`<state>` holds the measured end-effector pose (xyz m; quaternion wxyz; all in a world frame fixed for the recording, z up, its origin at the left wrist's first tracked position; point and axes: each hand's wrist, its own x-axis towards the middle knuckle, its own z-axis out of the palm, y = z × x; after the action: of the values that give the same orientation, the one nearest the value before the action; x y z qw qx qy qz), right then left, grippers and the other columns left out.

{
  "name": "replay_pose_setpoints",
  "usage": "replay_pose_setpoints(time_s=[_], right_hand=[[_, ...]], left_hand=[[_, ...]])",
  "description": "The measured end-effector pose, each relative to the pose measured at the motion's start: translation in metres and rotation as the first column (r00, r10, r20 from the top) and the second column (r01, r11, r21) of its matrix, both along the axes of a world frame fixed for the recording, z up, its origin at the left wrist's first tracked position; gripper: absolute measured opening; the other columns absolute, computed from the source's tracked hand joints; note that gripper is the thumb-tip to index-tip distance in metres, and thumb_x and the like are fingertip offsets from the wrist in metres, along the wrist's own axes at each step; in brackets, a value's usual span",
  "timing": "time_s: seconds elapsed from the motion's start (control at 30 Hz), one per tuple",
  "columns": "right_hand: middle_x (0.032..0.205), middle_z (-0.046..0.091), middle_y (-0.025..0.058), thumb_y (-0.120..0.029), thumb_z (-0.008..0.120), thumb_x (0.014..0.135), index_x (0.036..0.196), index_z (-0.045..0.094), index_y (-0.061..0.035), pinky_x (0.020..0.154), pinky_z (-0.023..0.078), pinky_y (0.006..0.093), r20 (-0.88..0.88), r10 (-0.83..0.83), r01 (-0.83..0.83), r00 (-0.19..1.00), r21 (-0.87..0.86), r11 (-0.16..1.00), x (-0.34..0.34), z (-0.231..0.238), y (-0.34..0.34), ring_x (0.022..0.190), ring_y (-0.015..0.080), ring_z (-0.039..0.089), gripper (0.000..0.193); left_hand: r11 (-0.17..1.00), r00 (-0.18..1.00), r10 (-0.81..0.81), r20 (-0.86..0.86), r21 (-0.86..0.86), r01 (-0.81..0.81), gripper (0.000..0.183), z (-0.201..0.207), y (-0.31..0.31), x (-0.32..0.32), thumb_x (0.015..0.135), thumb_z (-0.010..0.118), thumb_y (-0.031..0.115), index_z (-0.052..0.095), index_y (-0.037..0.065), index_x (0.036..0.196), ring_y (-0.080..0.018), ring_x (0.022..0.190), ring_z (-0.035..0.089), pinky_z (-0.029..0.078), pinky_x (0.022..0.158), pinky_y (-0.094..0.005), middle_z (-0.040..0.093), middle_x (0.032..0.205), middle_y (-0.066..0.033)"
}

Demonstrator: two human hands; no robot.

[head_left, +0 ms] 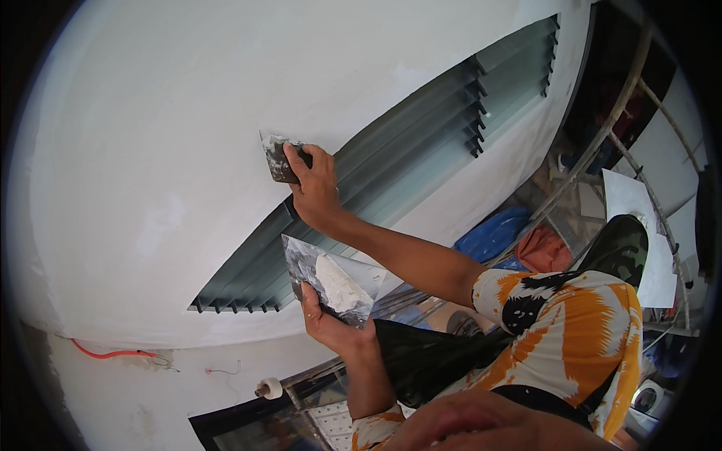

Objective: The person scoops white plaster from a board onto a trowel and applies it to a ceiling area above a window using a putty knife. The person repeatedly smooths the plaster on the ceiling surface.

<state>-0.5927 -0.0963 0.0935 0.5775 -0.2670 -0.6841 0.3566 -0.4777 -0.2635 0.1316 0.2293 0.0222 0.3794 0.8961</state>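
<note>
My right hand (317, 186) reaches up to the white wall (165, 128) and grips a putty scraper (280, 161) with a dark body and white smears. Its edge is at the wall surface, just beyond the louvre window's frame. Lower down, my left hand (338, 327) is closed around a flat metal plate (297, 259), thumb along one edge. A thick mound of white putty (338, 284) lies on that plate. Paler patches show on the wall around the scraper. The fingers under the plate are hidden.
Glass louvres (406, 150) cross the wall diagonally beside my hands. Scaffold poles (613, 120) stand at the right, near a blue bundle (492, 233), a red-brown bundle (544, 249) and a white sheet (628, 197). An orange cable (113, 353) sticks out at lower left.
</note>
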Motion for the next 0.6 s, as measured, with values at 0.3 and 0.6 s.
replay_pose_setpoints(time_s=[0.3, 0.6], right_hand=[[0.11, 0.061, 0.0027, -0.028, 0.053, 0.106, 0.134, 0.054, -0.0004, 0.09, 0.05, 0.0278, -0.311, 0.486, -0.563, 0.817, -0.25, 0.787, 0.219, -0.048, 0.062, 0.101, 0.0097, 0.057, 0.04], [0.128, 0.055, 0.0192, -0.013, 0.057, 0.096, 0.142, 0.053, -0.011, 0.098, 0.045, 0.0455, -0.165, -0.521, 0.523, 0.837, -0.036, 0.852, 0.18, 0.003, 0.294, 0.112, 0.0383, 0.054, 0.046]], left_hand=[[0.996, 0.981, -0.056, 0.185, -0.057, 0.067, 0.026, 0.0, -0.005, -0.017, 0.101, 0.054, 0.022, 0.065, 0.003, 0.115, -0.0182, 0.092, 0.071, 0.059, 0.075, -0.0313, 0.072, 0.104, -0.0057], [0.973, 0.941, -0.228, 0.249, 0.024, 0.229, 0.024, -0.009, -0.002, -0.023, 0.101, 0.055, 0.021, 0.066, 0.002, 0.11, -0.0177, 0.083, 0.071, 0.06, 0.068, -0.03, 0.072, 0.099, -0.0059]])
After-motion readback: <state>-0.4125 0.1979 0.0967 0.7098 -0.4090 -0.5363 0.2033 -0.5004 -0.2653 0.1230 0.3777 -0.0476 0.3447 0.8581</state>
